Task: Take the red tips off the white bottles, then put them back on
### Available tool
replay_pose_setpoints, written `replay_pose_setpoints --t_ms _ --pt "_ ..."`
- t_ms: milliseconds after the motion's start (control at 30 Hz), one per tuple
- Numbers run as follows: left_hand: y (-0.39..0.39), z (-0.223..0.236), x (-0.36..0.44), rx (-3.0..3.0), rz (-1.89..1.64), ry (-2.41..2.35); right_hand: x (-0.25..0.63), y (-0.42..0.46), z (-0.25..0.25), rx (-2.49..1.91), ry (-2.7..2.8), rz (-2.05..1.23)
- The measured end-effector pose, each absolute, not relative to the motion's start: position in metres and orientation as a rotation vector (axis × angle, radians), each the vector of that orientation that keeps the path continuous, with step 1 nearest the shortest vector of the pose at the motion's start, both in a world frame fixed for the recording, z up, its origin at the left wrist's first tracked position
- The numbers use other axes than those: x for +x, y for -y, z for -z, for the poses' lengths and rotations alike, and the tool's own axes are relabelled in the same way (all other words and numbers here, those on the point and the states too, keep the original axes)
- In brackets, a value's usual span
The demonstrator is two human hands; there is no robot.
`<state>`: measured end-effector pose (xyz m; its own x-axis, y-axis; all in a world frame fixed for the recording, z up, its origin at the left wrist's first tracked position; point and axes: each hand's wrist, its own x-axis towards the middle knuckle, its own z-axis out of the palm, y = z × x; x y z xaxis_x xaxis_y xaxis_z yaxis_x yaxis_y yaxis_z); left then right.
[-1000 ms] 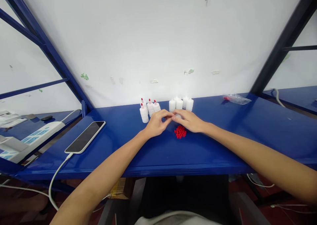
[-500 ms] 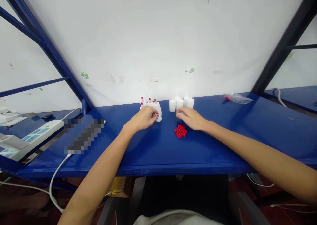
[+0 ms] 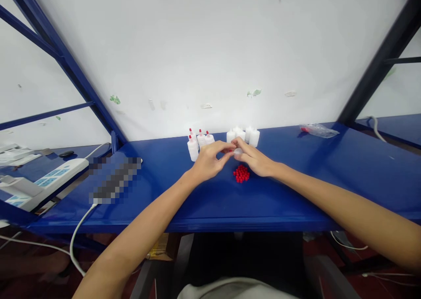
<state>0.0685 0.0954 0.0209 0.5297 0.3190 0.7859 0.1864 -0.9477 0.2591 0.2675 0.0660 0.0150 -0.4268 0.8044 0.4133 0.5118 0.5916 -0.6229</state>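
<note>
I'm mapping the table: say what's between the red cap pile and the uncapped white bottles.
Head view: right hand holding a white bottle, left hand at its red cap.

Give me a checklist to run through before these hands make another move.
1. Bottle gripped by the right hand: ok.
2. Red cap at the left hand's fingertips: ok.
3. Cap fully seated on that bottle: cannot tell, fingers hide the join.
4. Loose caps gathered in one pile near the hands: ok.
5. Red-tipped bottles upright, apart from the plain white bottles: ok.
</note>
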Motion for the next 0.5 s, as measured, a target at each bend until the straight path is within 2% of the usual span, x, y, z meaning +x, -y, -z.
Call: replay_pose_setpoints --t_ms 500 --pt "-0.095 -0.004 0.075 2.580 -1.369 -0.472 0.263 -0.066 -0.015 -0.930 2.077 -0.644"
